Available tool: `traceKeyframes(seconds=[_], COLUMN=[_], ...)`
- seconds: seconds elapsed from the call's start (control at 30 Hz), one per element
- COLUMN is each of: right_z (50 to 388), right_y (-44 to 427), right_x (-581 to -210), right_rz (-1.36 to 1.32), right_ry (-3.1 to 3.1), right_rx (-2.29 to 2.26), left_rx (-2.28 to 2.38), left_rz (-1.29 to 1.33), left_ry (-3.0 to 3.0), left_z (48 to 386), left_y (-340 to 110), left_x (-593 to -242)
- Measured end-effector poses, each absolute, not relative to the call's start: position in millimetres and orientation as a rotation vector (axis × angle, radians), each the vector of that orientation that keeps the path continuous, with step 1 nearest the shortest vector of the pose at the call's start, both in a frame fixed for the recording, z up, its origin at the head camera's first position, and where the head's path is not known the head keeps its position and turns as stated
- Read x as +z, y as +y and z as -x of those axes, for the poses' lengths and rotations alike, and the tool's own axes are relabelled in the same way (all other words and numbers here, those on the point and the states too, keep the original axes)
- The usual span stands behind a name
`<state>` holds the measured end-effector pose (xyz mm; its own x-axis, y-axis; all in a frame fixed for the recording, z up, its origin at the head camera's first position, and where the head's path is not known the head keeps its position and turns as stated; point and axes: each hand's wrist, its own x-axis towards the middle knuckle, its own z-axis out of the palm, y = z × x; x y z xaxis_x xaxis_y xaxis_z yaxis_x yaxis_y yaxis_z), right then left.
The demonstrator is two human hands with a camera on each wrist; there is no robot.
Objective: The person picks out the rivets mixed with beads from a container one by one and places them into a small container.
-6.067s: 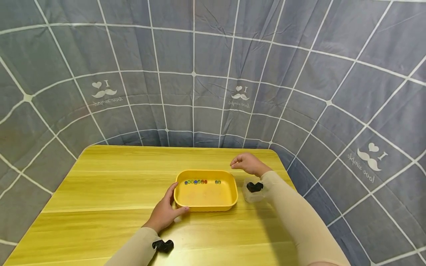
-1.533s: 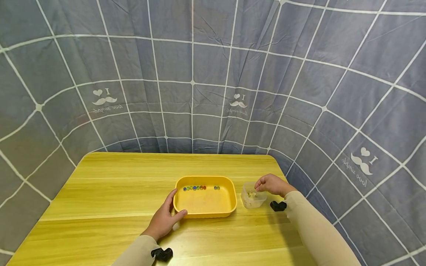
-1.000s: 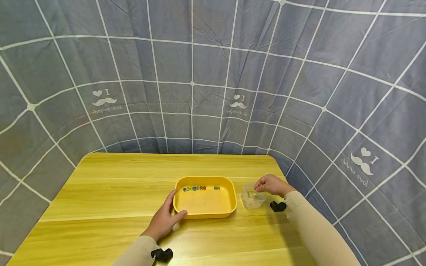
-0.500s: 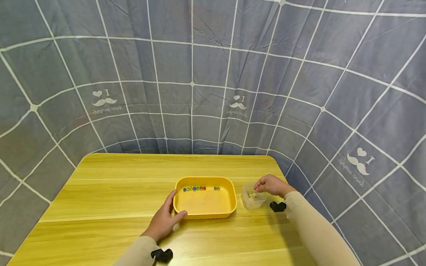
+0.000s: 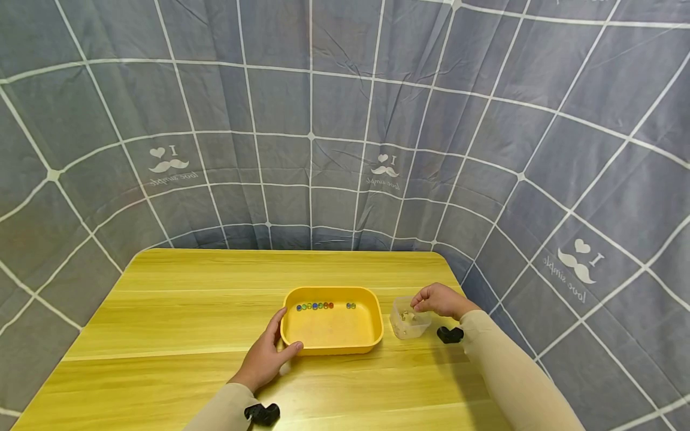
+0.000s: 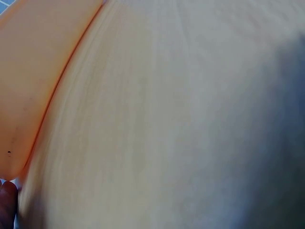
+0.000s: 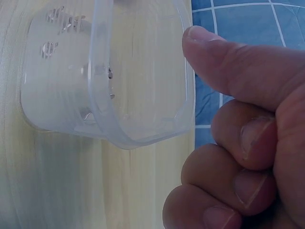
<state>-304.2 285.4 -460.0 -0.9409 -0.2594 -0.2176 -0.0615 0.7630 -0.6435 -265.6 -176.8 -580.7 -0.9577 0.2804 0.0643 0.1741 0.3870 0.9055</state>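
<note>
My left hand (image 5: 264, 358) grips the left end of a yellow plastic tray (image 5: 334, 349), thumb on the front rim, fingers along the left side. Inside, several colored glass marbles (image 5: 315, 306) form a row near the back wall. Two more marbles (image 5: 351, 306) lie to their right, past a gap. To the tray's right stands a clear plastic box (image 5: 401, 330) with several small glassy pieces (image 5: 405, 315) in it. My right hand (image 5: 439, 299) has its fingertips at the box's opening, its lower fingers curled (image 7: 248, 162). What lies between thumb and forefinger is hidden.
Both containers stand on a yellow wood-grain table (image 5: 188, 311). A grey curtain (image 5: 280, 149) with white grid lines hangs behind the table and down its right side. Each wrist carries a black camera mount, the left mount (image 5: 262, 413) and the right mount (image 5: 450, 334).
Compared with the oldest frame, my right hand has come from behind the tray's back right corner to the box, forward and right. Over the last second and a half both hands stay still.
</note>
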Motion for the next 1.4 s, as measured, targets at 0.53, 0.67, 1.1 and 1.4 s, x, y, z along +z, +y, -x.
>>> traceKeyframes(seconds=[0.53, 0.67, 1.1, 1.4], right_z=[303, 300, 292, 293], right_y=[282, 279, 276, 278], right_x=[-458, -458, -457, -457], right_rz=[0.206, 0.208, 0.139, 0.153], right_ry=[2.626, 2.623, 2.579, 2.569], right_rx=[-0.984, -0.987, -1.012, -1.018], left_rx=[1.632, 1.628, 1.617, 1.619], left_rz=[-0.435, -0.441, -0.443, -0.434], left_ry=[2.524, 2.516, 2.521, 2.522], left_z=[265, 264, 260, 261], left_y=[-181, -184, -189, -187], left_x=[-580, -579, -579, -579])
